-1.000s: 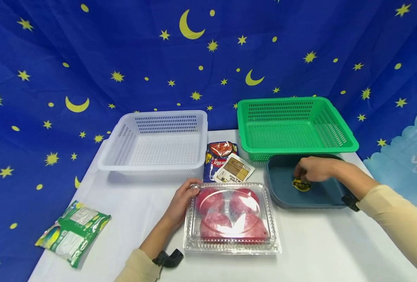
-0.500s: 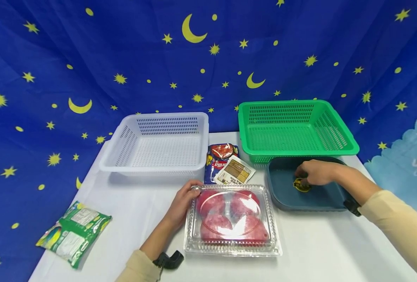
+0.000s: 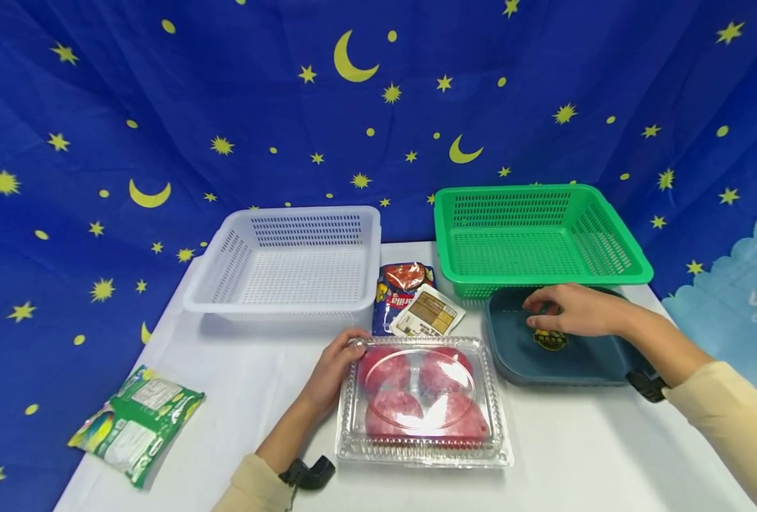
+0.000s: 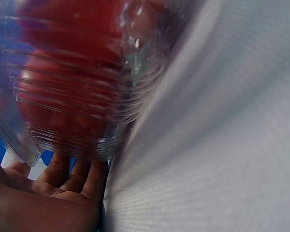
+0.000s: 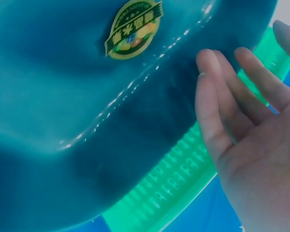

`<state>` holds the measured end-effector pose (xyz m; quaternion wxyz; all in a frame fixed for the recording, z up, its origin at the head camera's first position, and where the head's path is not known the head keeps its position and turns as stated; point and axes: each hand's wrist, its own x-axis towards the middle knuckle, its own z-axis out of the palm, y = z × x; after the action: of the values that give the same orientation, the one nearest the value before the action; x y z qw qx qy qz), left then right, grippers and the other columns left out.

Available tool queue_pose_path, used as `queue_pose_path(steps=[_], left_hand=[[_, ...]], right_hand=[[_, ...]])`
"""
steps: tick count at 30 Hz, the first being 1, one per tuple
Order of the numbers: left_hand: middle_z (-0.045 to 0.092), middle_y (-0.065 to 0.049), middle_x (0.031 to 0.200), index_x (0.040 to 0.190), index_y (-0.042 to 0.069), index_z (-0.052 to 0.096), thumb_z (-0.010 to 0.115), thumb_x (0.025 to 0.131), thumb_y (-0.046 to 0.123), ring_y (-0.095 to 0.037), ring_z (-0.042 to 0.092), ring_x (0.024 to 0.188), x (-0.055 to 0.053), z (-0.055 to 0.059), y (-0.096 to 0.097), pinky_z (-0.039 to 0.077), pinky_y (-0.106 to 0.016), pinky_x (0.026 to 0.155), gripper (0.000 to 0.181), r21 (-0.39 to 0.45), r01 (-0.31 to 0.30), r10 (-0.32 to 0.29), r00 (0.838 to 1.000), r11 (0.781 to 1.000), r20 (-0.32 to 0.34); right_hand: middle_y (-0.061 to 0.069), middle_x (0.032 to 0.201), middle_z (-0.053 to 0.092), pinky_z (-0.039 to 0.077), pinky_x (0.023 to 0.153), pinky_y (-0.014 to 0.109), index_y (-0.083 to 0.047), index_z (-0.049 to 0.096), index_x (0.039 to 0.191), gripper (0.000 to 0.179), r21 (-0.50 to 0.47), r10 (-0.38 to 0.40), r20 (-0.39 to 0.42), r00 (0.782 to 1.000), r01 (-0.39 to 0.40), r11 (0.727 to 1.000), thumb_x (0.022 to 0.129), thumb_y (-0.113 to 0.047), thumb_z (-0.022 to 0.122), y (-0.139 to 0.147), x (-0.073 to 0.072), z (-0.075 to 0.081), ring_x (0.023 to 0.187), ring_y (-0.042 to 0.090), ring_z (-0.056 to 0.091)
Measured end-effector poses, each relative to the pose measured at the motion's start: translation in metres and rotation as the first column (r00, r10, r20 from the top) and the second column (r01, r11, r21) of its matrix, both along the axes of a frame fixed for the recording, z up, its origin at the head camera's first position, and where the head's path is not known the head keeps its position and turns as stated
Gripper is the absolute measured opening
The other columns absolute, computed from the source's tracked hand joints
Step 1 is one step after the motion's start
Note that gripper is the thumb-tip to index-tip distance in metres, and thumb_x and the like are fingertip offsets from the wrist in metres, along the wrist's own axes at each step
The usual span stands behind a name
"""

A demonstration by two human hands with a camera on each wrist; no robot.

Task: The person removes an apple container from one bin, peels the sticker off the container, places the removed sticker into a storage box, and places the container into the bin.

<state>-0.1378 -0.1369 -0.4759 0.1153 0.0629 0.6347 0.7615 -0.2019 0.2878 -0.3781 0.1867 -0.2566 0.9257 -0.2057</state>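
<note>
In the head view a clear plastic clamshell box [image 3: 426, 455] with several rounded red things [image 3: 445, 373] inside lies at the middle front of the table. My left hand [image 3: 330, 373] grips its far left corner, the thumb on the rim and the fingers behind it. The left wrist view shows those fingers [image 4: 79, 176] against the ribbed wall. Over a dark blue-green basin [image 3: 506, 363] at the right, my right hand [image 3: 580, 311] hovers with loosely bent fingers and nothing between them. Below it, a black and yellow sticker [image 3: 550, 339] lies on the basin's floor.
A white basket [image 3: 289, 307] stands at the back left, a green basket [image 3: 545, 276] behind the basin. Between them lie a blue packet [image 3: 385, 313] and a white and brown sachet [image 3: 432, 311]. A green snack bag [image 3: 136, 423] is at the table's left edge.
My right hand has risen off the basin's floor beside the sticker, and its fingers have spread. The left hand and the clamshell box stay in place. The head view has tilted slightly.
</note>
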Motion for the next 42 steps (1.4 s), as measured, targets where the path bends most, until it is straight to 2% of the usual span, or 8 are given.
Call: queue_pose_path(steps=[5, 9, 15, 23, 30, 36, 42], left_hand=[[0.055, -0.012, 0.115, 0.12, 0.001, 0.054, 0.055, 0.092, 0.022, -0.026, 0.053, 0.108, 0.0, -0.001, 0.0, 0.051, -0.039, 0.086, 0.036, -0.012, 0.007, -0.007, 1.0, 1.0, 0.0], [0.055, -0.012, 0.116, 0.121, 0.002, 0.054, 0.055, 0.092, 0.023, -0.026, 0.053, 0.109, 0.001, -0.002, 0.0, 0.05, -0.038, 0.087, 0.036, -0.019, 0.004, -0.004, 1.0, 1.0, -0.001], [0.055, -0.013, 0.117, 0.12, 0.002, 0.054, 0.055, 0.092, 0.022, -0.028, 0.053, 0.109, 0.001, -0.003, 0.0, 0.05, -0.04, 0.088, 0.035, -0.02, 0.0, 0.0, 1.0, 1.0, 0.008], [0.056, -0.013, 0.118, 0.121, 0.002, 0.055, 0.055, 0.092, 0.023, -0.028, 0.053, 0.11, 0.001, -0.004, 0.0, 0.049, -0.04, 0.089, 0.035, -0.031, -0.001, 0.001, 1.0, 1.0, 0.002], [0.056, -0.013, 0.117, 0.121, 0.002, 0.054, 0.055, 0.092, 0.023, -0.028, 0.053, 0.109, 0.001, -0.002, -0.001, 0.05, -0.04, 0.087, 0.036, -0.026, 0.003, -0.003, 1.0, 1.0, 0.009], [0.055, -0.013, 0.117, 0.122, 0.002, 0.054, 0.055, 0.092, 0.024, -0.028, 0.053, 0.109, 0.0, -0.001, -0.002, 0.05, -0.04, 0.087, 0.037, -0.02, 0.011, -0.011, 1.0, 1.0, -0.002], [0.055, -0.014, 0.115, 0.12, 0.002, 0.054, 0.055, 0.092, 0.023, -0.028, 0.055, 0.107, -0.001, -0.002, 0.001, 0.05, -0.041, 0.087, 0.035, -0.007, 0.009, -0.009, 1.0, 1.0, 0.003]], right_hand=[[-0.002, 0.104, 0.066, 0.052, 0.072, 0.032, -0.001, 0.059, 0.126, 0.052, -0.078, -0.042, -0.02, 0.999, 0.04, 0.996, 0.095, -0.042, 0.058, -0.002, 0.007, -0.004, 0.092, 0.013, 0.062], [-0.003, 0.102, 0.066, 0.052, 0.069, 0.029, -0.001, 0.059, 0.126, 0.05, -0.144, -0.076, -0.065, 0.995, 0.066, 0.987, 0.095, -0.041, 0.057, -0.006, 0.016, -0.007, 0.087, 0.013, 0.062], [-0.005, 0.097, 0.065, 0.051, 0.066, 0.028, -0.007, 0.062, 0.123, 0.043, -0.203, -0.146, -0.167, 0.975, 0.111, 0.973, 0.096, -0.039, 0.058, -0.013, 0.038, -0.011, 0.081, 0.009, 0.059], [-0.01, 0.099, 0.064, 0.052, 0.068, 0.027, -0.01, 0.063, 0.122, 0.034, -0.295, -0.181, -0.21, 0.961, 0.115, 0.949, 0.096, -0.032, 0.06, -0.031, 0.067, -0.014, 0.082, 0.007, 0.059], [-0.007, 0.108, 0.065, 0.052, 0.071, 0.026, -0.014, 0.062, 0.124, 0.036, -0.326, -0.203, -0.182, 0.962, 0.136, 0.935, 0.095, -0.035, 0.06, -0.043, 0.089, -0.016, 0.088, 0.005, 0.06], [-0.009, 0.107, 0.064, 0.052, 0.073, 0.025, -0.016, 0.06, 0.126, 0.04, -0.35, -0.216, -0.096, 0.972, 0.17, 0.921, 0.094, -0.039, 0.061, -0.049, 0.102, -0.016, 0.09, 0.005, 0.06], [0.003, 0.122, 0.063, 0.053, 0.079, 0.026, -0.003, 0.055, 0.133, 0.049, -0.376, -0.148, 0.006, 0.989, 0.139, 0.916, 0.096, -0.034, 0.059, -0.051, 0.116, -0.023, 0.098, 0.008, 0.062]])
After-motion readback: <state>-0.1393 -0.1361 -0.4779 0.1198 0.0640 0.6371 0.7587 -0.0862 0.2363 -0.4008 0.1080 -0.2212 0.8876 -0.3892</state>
